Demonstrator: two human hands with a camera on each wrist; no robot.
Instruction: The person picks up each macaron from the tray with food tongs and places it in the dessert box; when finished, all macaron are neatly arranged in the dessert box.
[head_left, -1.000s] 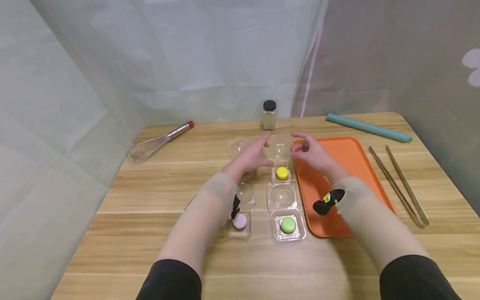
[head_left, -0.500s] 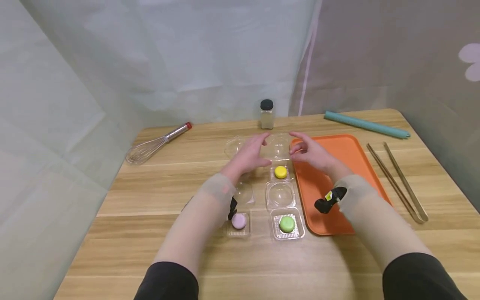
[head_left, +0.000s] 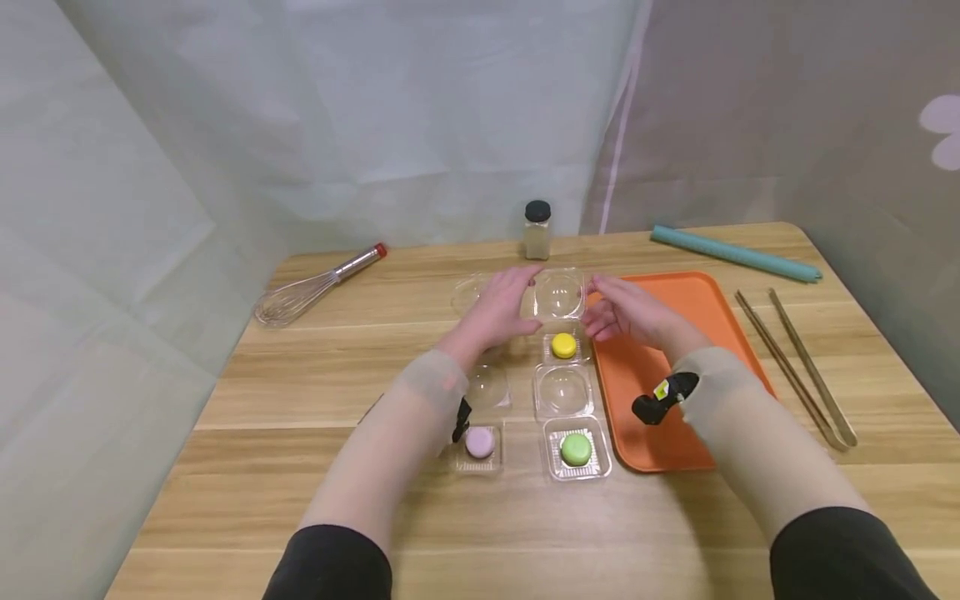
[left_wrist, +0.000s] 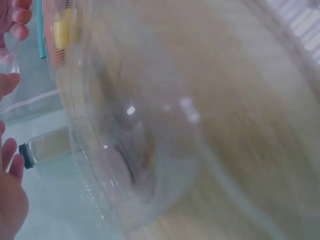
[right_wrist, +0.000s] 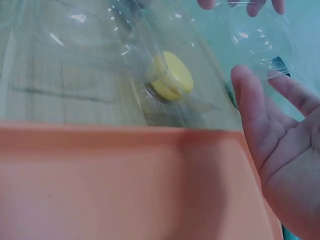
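At the far side of the table a clear plastic box's lid stands raised, with a yellow macaron in the base below it. My left hand is at the lid's left edge, thumb spread from the fingers. On the right side my right hand reaches the other edge with extended fingers; whether they touch the plastic is hard to tell. Nearer me are a green macaron and a lilac macaron, each in an open clear box. My left forearm partly hides the left boxes.
An orange tray lies right of the boxes, partly under my right arm. Steel tongs and a teal roll are farther right. A black-capped jar stands behind the lids; a whisk lies back left.
My right hand has drawn slightly right and down, its fingers spreading out of a curved, thumb-to-finger pose. The left hand has hardly moved. The lid between them shows more clearly.
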